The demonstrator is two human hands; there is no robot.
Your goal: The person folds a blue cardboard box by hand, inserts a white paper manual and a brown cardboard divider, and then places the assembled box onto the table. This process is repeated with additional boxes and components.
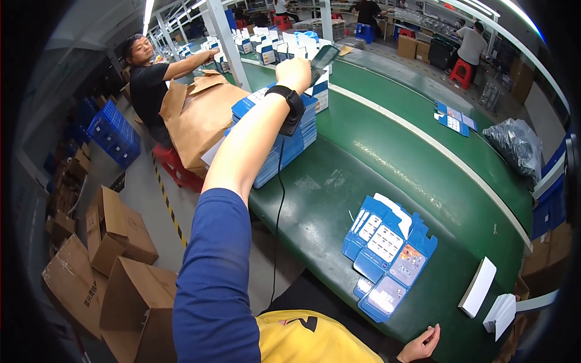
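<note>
My left arm stretches far forward over the pile of flat blue-and-white cartons. At its end my left hand is closed on a dark flat rectangular object, which looks like a phone. A black strap with a small device circles that wrist, and a thin black cable hangs from it. Low at the right, by the bench edge, my right hand has its fingers loosely curved, with nothing visible in them. Several unfolded blue printed cartons lie overlapping on the green bench in front of me.
White folded card pieces lie at the bench's right. Erected boxes line the green conveyor beyond. A seated co-worker reaches over a large brown paper bag. Open cardboard boxes and blue crates stand on the left floor.
</note>
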